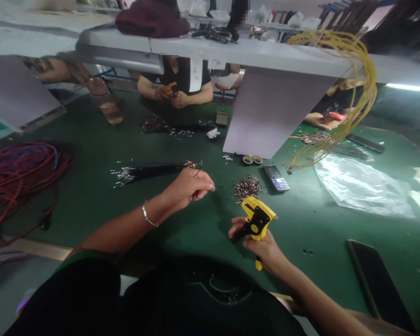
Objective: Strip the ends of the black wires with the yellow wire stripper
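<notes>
In the head view my left hand (193, 186) pinches a thin dark wire, whose short end sticks out past the fingertips. Just behind that hand lies a bundle of black wires (143, 172) with pale tips on the left and coppery tips on the right. My right hand (262, 245) grips a yellow and black wire stripper (257, 217), its head tilted up and a little apart from the left hand. Beyond the tool sits a heap of small dark and coppery bits (247, 187), too small to name surely.
A keypad phone (276, 178) and two tape rolls (252, 160) lie past the heap. Right are a clear plastic bag (360, 186), a smartphone (378, 284) and hanging yellow wire (369, 88). Red wire coils (17, 172) lie left. Across the table, a co-worker's hands (171, 95) hold an orange tool.
</notes>
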### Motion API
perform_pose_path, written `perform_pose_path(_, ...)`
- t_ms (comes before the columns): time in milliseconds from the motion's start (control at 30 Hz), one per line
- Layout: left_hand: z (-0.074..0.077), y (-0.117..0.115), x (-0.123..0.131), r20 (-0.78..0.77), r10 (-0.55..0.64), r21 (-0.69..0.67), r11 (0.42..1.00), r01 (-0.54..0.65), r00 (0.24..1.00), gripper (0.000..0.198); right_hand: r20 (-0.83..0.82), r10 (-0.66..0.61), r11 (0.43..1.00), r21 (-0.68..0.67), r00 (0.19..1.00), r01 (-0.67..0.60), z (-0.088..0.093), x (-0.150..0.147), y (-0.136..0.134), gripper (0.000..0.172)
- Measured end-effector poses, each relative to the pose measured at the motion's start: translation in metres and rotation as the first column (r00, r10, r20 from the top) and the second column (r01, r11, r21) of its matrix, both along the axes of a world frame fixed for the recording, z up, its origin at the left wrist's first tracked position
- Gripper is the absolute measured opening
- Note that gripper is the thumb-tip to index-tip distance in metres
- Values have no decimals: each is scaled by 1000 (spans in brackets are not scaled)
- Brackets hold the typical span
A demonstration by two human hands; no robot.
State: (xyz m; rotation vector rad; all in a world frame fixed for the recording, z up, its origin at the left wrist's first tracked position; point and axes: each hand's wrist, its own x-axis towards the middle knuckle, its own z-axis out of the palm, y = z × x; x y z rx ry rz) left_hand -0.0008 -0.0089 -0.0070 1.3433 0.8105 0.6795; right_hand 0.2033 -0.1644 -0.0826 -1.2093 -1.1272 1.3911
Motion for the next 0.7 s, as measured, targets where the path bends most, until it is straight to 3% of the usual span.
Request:
perform_pose_path(333,-4,-3,1,9,-162,-108,981,162,987,16,19,86,994,-63,996,-85,21,-7,10,40)
perform_pose_path(533,-3,-2,1,21,-225,-229,947,224,974,10,9,158,986,-59,987,-157,20,-13,22,40)
perform_pose_path(700,-6,1,0,44,-268,-234,934,270,963,10,9,201,977,-69,979,-200,21,-14,25,41)
